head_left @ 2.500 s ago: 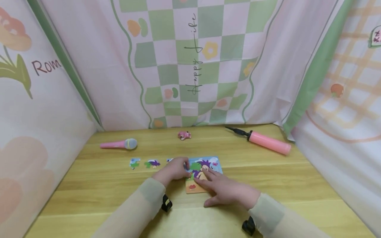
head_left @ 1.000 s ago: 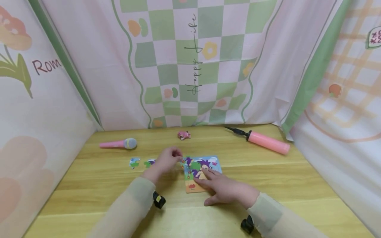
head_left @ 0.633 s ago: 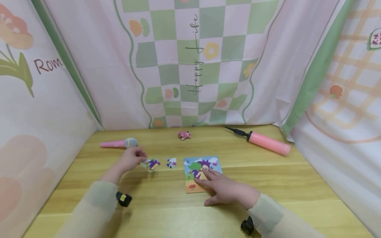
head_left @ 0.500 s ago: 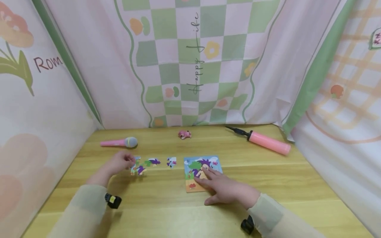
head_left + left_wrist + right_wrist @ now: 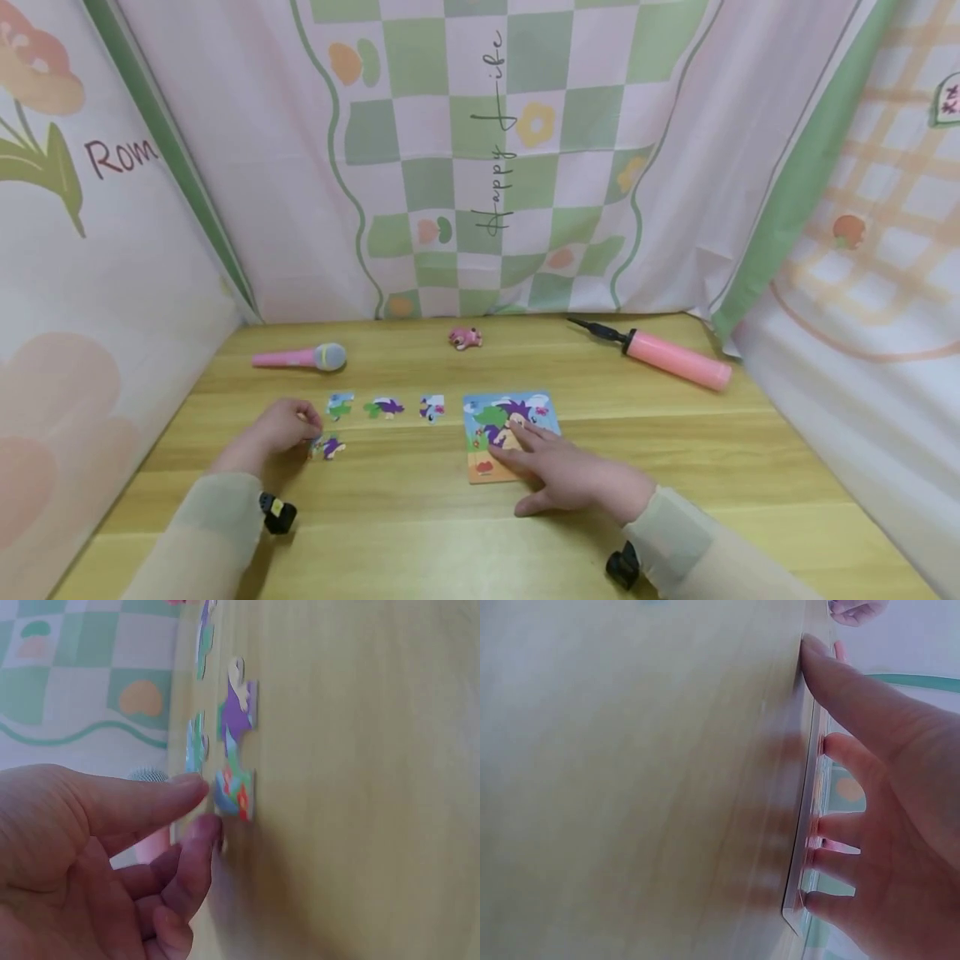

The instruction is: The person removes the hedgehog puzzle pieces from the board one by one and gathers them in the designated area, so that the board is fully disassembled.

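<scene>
In the head view, my left hand (image 5: pixel 283 429) is at the left of the table, beside a jigsaw puzzle piece (image 5: pixel 332 448) with red flowers and a purple patch. The left wrist view shows a small gap between thumb and index fingertip, with the puzzle piece (image 5: pixel 238 720) lying just past them. Three more pieces form a row behind: a blue and green one (image 5: pixel 340 407), a green and purple one (image 5: pixel 386 407) and a white and blue one (image 5: pixel 431 408). My right hand (image 5: pixel 566 473) rests with spread fingers on the square puzzle board (image 5: pixel 483 458), covering part of its cartoon picture.
On the wooden table (image 5: pixel 450 542), a pink toy microphone (image 5: pixel 300 358) lies at the back left. A small pink figure (image 5: pixel 465 337) is at the back middle. A pink hand pump (image 5: pixel 678 360) with black nozzle lies back right. Printed curtains (image 5: pixel 420 167) surround the table.
My left hand has carried the flowered puzzle piece from the board to the front left of the row, and its fingers have parted from it. The right hand has stayed on the board.
</scene>
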A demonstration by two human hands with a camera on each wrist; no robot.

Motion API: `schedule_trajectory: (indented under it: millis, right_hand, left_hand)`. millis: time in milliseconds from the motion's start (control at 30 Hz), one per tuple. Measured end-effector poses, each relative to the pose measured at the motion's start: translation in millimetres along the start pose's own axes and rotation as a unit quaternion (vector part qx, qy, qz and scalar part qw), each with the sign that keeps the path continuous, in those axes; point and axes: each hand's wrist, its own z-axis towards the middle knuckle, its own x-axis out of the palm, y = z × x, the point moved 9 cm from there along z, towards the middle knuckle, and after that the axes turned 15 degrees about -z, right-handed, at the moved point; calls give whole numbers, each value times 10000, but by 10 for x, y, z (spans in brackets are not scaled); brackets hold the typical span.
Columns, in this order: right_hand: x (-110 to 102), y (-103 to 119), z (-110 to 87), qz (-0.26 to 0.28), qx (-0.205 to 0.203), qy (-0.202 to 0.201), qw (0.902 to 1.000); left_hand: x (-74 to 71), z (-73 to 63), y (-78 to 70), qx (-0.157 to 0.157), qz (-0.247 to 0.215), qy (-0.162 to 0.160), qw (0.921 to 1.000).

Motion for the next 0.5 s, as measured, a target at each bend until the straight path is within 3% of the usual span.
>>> schedule_trajectory:
  millis: [133, 233, 333, 500]
  right_hand:
    - [8, -9, 1, 73, 24, 26, 10000]
    - [13, -15, 1, 128, 38, 49, 9999]
    - [21, -24, 3, 153, 65, 57, 9998]
    - [22, -28, 5, 141, 70, 10, 9999]
  left_hand:
    - [41, 85, -130, 10, 234, -220, 9995]
    - [184, 168, -335, 87, 296, -251, 9992]
    - [438, 243, -606, 285, 204, -121, 9993]
    - [1002, 333, -1008, 554, 146, 383, 9976]
